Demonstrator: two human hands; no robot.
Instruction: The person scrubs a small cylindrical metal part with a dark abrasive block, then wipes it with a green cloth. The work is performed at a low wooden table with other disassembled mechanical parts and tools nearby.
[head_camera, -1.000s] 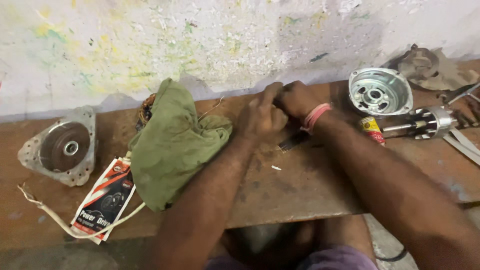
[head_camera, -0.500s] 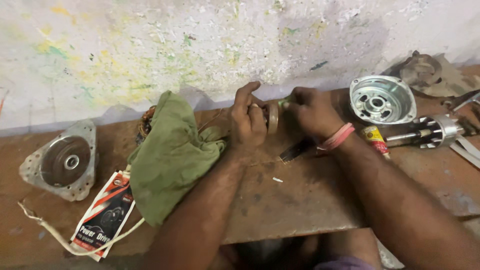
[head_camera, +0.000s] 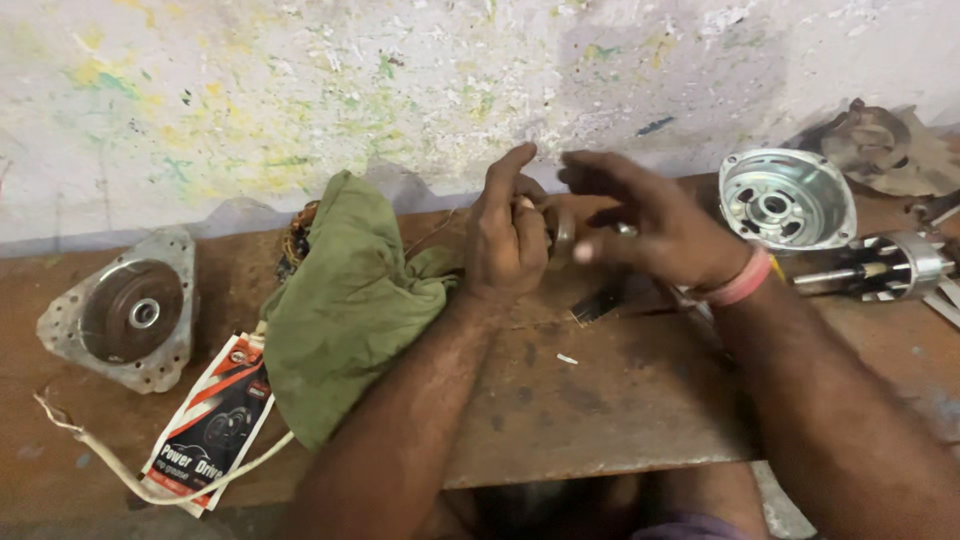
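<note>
Mid-job: left hand (head_camera: 508, 235) pinches a small round ring-like part (head_camera: 563, 232), right hand (head_camera: 655, 225) fingers half-spread beside it; silver motor housing (head_camera: 787, 198) and rotor (head_camera: 885, 268) lie loose, unassembled.

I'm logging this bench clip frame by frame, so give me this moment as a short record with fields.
Surface: worn wooden bench against a stained wall
Left hand: grips a small round metal part
Right hand: fingers spread, at the same part; pink wristband
Left of hands: green cloth, motor end plate, printed packet, white cord
Right of hands: silver housing, rotor
</note>
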